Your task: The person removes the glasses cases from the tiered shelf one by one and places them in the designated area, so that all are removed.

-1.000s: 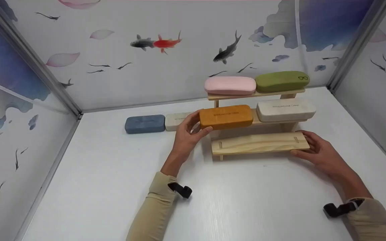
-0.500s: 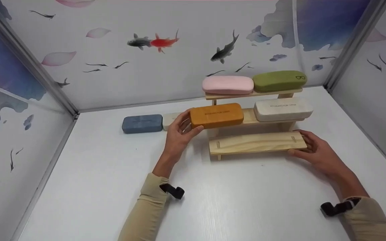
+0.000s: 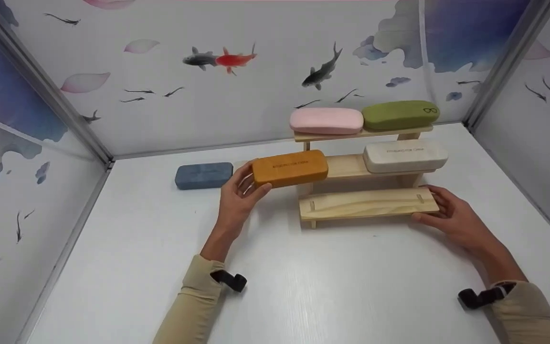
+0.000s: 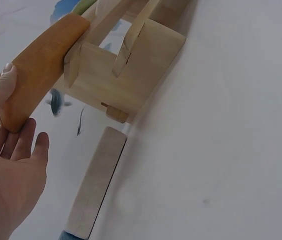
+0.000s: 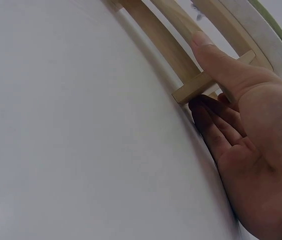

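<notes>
An orange case [image 3: 290,168] is held by its left end in the left hand [image 3: 237,200], in front of the middle shelf's left end. The left wrist view shows the thumb on the face of the orange case [image 4: 43,70] and fingertips at its lower end. At the right end of the wooden stand's lowest shelf [image 3: 368,204], the right hand [image 3: 461,222] grips the board, thumb at the front edge. In the right wrist view the thumb of the right hand [image 5: 260,130] lies along the wood, other fingers beneath. The middle shelf [image 3: 345,166] is bare on its left part.
A white case [image 3: 405,156] sits on the middle shelf's right; pink [image 3: 326,120] and green [image 3: 400,115] cases lie on top. On the table [image 3: 127,229], a blue case [image 3: 204,175] lies left of the stand, beside another pale case [image 4: 98,182]. Printed panels [image 3: 256,110] enclose the table.
The left hand has carried the orange case leftward, off the front of the middle shelf, uncovering more of that board. The right hand keeps its grip on the lowest shelf.
</notes>
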The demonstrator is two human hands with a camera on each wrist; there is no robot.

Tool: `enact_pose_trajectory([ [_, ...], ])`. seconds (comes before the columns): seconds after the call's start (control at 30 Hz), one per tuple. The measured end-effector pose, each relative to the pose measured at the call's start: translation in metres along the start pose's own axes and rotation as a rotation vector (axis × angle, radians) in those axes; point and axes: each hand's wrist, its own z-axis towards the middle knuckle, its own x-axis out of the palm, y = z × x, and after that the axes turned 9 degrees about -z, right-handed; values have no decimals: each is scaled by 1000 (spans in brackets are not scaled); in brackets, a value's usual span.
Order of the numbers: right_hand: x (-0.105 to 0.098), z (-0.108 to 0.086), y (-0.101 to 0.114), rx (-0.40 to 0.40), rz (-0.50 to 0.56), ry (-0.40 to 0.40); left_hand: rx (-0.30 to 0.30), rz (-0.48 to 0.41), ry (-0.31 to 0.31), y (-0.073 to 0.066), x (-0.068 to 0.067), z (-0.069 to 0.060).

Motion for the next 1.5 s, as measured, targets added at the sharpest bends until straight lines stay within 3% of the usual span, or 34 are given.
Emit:
enact_pose_trajectory([
  [0.3, 0, 0, 0, -7, 6, -4, 25, -53, -12, -9, -18, 2],
  [1.0, -1, 0, 0, -12, 27, 5, -27, -48, -121, -9, -47, 2],
  [1.33, -1, -1, 0, -9, 20, 4, -92, 67, -109, -6, -63, 2],
  [1.5, 0, 0, 0, -11, 18, 4, -104, 78, -83, -4, -68, 1],
])
